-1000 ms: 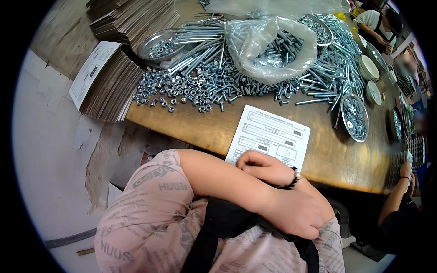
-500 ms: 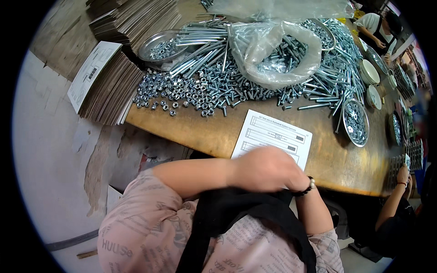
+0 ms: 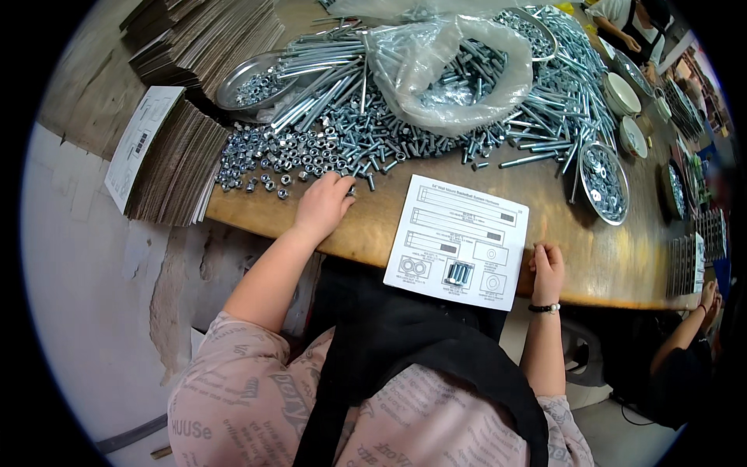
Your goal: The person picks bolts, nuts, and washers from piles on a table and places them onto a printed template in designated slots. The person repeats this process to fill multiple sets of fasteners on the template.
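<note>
White paper, printed with outlined shapes: the sheet (image 3: pixel 447 223) lies flat on the wooden table (image 3: pixel 366 229) between our two hands, its near edge jutting past the tabletop. Within one outlined box toward us, several short bolts (image 3: pixel 457 272) lie side by side. Our left hand (image 3: pixel 323 208) is at the near fringe of the loose nuts (image 3: pixel 276 159), back up, fingers bent and close together; metal shows right by the fingertips, but we can't make out whether they pinch it. Our right hand (image 3: pixel 548 274) is just right of the sheet, at the table's edge, fingers curled toward the palm; whether they close on anything we can't say. Dark bracelet (image 3: pixel 545 308) on that wrist. Beyond the nuts we note long bolts (image 3: pixel 334 86) in a heap, with a clear plastic bag (image 3: pixel 436 121) of bolts amid them. Left of us, stacked cardboard (image 3: pixel 167 159) stands beside the nuts; to the right, a steel dish (image 3: pixel 615 221) holds washers. Far right, a co-worker's hand (image 3: pixel 710 300) shows near some dark racks (image 3: pixel 681 268).
</note>
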